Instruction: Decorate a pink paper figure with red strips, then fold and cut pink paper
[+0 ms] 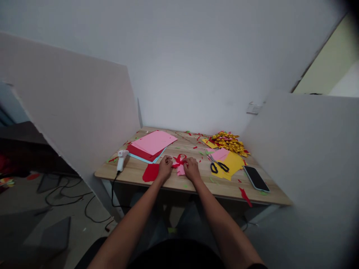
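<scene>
Between my hands lies a red paper cutout (178,160) with narrow, petal-like strips, over a small piece of pink paper (181,170). My right hand (192,169) pinches the cutout at its right side, fingers bent. At the left side, my left hand (165,168) is closed with curled fingertips close to the cutout; whatever is between them is too small to make out. A red sheet of paper (150,172) lies beside my left wrist, partly under the hand. To the right of my right hand, black-handled scissors (219,166) rest on yellow paper (234,164).
Pink sheets (155,142) lie stacked over red and light blue ones at the back left. A white corded glue gun or similar tool (121,160) is at the left edge. A phone (256,178) lies at right, a yellow folded-paper pile (228,142) behind. Panels flank the wooden table (202,186).
</scene>
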`<state>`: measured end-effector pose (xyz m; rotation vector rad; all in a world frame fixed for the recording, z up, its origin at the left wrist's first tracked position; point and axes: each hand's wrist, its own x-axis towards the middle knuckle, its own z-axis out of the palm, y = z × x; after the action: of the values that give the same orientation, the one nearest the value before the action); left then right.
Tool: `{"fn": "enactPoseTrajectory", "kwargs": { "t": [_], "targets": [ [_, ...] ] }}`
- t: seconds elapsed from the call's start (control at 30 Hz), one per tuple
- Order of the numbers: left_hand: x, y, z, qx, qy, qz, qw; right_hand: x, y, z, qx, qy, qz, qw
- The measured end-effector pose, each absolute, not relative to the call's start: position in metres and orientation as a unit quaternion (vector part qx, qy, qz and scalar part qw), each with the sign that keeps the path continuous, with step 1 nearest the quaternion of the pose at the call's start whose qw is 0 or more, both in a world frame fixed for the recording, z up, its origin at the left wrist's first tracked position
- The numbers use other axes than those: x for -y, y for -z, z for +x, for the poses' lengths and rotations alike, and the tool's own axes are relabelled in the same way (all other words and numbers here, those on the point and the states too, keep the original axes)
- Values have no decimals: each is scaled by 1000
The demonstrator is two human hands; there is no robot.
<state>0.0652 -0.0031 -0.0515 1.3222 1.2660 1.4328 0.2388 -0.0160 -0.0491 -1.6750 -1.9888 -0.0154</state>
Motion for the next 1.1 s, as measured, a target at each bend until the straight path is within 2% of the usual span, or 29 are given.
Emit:
{"fn": "enactPoseTrajectory", "kwargs": {
  "t": [0.7,1.1],
  "targets": [
    [0,63,66,-506,-540,561,370,14,51,236,738,-3,-637,222],
    [-2,58,64,-509,-528,585,345,21,39,232,752,-4,-617,232]
  ]
}}
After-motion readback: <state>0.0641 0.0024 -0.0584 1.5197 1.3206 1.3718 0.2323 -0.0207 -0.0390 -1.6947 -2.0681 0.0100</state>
